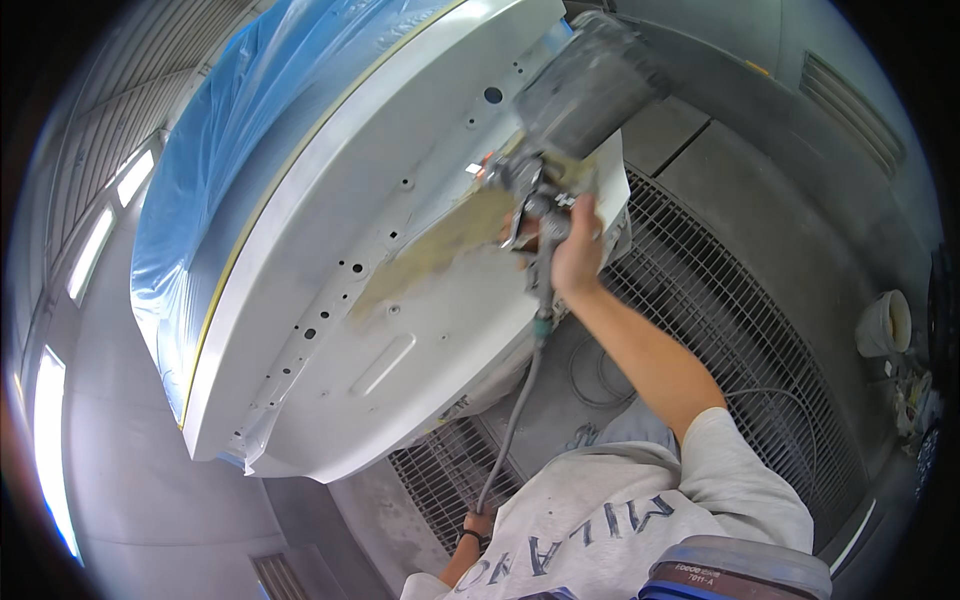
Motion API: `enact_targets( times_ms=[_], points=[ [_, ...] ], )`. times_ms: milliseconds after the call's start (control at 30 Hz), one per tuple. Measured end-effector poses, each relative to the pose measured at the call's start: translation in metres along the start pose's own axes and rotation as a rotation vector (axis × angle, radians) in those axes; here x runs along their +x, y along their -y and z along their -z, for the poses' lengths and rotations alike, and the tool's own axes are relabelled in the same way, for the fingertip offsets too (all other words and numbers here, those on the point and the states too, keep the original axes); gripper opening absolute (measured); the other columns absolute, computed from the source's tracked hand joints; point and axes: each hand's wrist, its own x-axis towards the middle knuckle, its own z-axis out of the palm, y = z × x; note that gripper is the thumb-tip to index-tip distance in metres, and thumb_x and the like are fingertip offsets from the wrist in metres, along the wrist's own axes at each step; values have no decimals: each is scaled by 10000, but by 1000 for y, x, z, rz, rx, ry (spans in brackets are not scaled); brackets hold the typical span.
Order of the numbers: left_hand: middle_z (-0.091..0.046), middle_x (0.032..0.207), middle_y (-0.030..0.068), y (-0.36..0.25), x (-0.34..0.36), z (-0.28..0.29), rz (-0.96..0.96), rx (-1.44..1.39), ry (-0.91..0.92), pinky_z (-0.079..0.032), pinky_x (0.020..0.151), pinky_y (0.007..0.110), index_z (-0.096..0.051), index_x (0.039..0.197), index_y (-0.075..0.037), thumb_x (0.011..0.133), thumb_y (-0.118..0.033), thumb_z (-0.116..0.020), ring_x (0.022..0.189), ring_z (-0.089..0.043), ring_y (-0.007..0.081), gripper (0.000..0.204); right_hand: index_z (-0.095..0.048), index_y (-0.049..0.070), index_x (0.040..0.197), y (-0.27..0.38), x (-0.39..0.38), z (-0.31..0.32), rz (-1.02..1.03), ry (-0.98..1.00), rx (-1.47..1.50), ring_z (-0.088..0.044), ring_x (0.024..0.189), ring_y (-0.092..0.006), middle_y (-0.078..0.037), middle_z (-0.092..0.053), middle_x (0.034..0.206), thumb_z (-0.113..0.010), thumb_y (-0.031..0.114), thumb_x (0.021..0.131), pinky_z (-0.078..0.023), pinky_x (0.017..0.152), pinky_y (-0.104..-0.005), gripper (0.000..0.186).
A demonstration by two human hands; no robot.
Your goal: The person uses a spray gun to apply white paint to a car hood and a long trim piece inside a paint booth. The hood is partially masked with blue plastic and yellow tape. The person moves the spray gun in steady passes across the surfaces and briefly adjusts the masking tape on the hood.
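Two hands are in view, both in use. The right hand (pixel 577 252), at 2 o'clock from the centre, grasps the handle of one spray gun (pixel 541 202); motion blur leaves it impossible to tell whether the trigger is squeezed. The gun sits at 1 o'clock, in front of the white panel (pixel 400 425), with one grey cup (pixel 590 95) above it, also blurred. One hose (pixel 512 425) leaves the handle through a single teal coupling (pixel 542 327) and runs down to 6 o'clock, where the left hand (pixel 480 523) is closed around it, one black band (pixel 472 536) on that wrist.

The panel stretches from 8 o'clock up to 12, showing one yellowish patch (pixel 430 252), one elongated recess (pixel 384 365) and more than ten dark holes. One strip of yellow tape (pixel 240 270) borders blue plastic sheeting (pixel 215 190) at 10 o'clock. Three bright lights (pixel 92 255) line the wall between 8 and 10. Two stretches of floor grating (pixel 745 300) show, at 3 and 6 o'clock, and one pale bucket (pixel 882 328) stands far out at 3.
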Motion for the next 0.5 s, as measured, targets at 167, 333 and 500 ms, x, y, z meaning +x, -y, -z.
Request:
enact_targets(
  times_ms=[167,333,500],
  points=[
    [-690,1085,305,109,14,-26,31,-13,107,-521,928,476,-711,1103,12,923,-630,-483,1109,-650,428,704,-616,-74,1157,-58,-81,-47,31,275,141,-678,650,-157,-125,-702,841,-380,611,1026,-514,448,-257,736],
    [-692,1080,298,124,37,-26,43,138,193,-527,918,487,-719,1108,-16,916,-568,-542,1093,-656,426,611,-573,-116,1271,-56,-92,-57,44,460,64,-659,653,-132,-128,-705,854,-398,589,1031,-509,451,-244,765],
    [-704,1043,270,10,31,-1,-118,60,-12,-528,901,526,-737,1073,-66,909,-479,-573,1042,-659,452,473,-514,-105,1283,-6,-35,-21,117,264,-132,-717,745,-243,-193,-693,926,-386,573,1037,-567,489,-324,732]
  ],
)
